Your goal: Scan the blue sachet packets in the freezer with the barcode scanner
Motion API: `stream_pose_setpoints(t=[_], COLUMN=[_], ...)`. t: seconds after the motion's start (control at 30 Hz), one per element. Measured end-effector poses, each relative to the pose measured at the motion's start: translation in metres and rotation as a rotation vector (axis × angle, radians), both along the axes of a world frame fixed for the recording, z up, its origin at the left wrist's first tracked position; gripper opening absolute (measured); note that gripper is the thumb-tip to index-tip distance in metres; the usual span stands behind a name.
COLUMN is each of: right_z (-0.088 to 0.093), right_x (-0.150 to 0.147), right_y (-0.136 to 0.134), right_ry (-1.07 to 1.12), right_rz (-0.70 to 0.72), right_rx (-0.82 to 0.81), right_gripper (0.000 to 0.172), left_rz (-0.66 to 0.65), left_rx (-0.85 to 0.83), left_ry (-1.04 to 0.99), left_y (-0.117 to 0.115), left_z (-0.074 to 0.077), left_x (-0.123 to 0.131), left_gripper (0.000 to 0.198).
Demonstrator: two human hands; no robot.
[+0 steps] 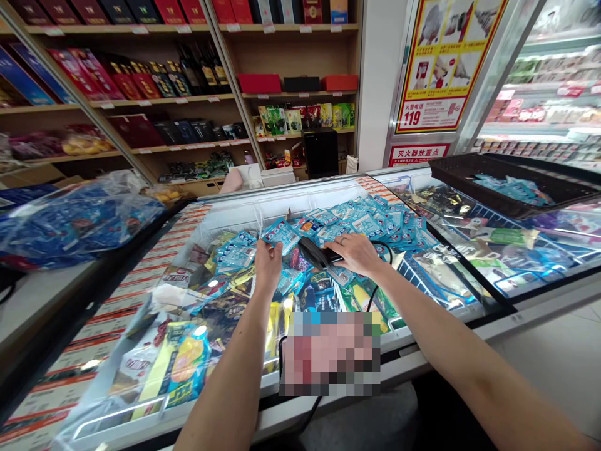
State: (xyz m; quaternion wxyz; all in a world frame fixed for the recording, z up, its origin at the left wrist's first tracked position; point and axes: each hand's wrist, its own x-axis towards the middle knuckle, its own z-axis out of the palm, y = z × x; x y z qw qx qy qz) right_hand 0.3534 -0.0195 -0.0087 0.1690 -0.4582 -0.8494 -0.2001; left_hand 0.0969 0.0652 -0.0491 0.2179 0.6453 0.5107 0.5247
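Note:
My left hand [268,264] pinches the edge of a small blue packet [282,235], its thumb and fingers closed. Just to the right, my right hand [355,253] is wrapped around the grip of a black barcode scanner [313,253], whose head points toward that packet. A dark cord runs from the scanner down toward the front edge. Many similar blue packets [399,225] lie in an overlapping heap on the glass top of a chest freezer [154,263], behind and right of my hands. A smaller fan of blue packets [238,250] lies left of my left hand.
A black tray [498,164] with blue packets rests on the freezer's right side. Plastic-wrapped blue goods [84,219] sit on a counter at left. Shelves [286,60] of boxes and bottles stand behind. A pixelated patch covers something near the front edge.

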Motion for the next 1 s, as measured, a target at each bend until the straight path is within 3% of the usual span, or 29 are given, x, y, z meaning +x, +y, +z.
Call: stream_pose_setpoints(t=[0.33, 0.47, 0.6, 0.73, 0.87, 0.93, 1.0], right_z=[-0.002, -0.003, -0.004, -0.004, -0.004, -0.004, -0.005], right_x=[0.001, 0.001, 0.001, 0.002, 0.003, 0.003, 0.003], right_y=[0.002, 0.002, 0.001, 0.001, 0.001, 0.001, 0.001], right_ry=[0.002, 0.019, 0.022, 0.032, 0.057, 0.069, 0.076], right_rz=[0.012, 0.009, 0.003, -0.004, -0.022, -0.037, -0.061], right_rx=[0.011, 0.003, 0.008, 0.003, 0.005, 0.012, 0.024], right_gripper=[0.047, 0.047, 0.046, 0.046, 0.047, 0.047, 0.046], left_rz=[0.039, 0.177, 0.351, 0.477, 0.693, 0.717, 0.639], left_rx=[0.023, 0.103, 0.146, 0.083, 0.067, 0.111, 0.179], left_ry=[-0.008, -0.030, 0.085, 0.208, 0.323, 0.357, 0.406], left_y=[-0.003, -0.010, -0.012, -0.010, -0.019, -0.027, -0.033], left_z=[0.002, 0.014, 0.024, 0.024, 0.026, 0.030, 0.035], left_x=[0.002, 0.001, -0.015, -0.032, -0.030, -0.025, -0.019], left_gripper=[0.030, 0.030, 0.036, 0.043, 0.061, 0.064, 0.057])
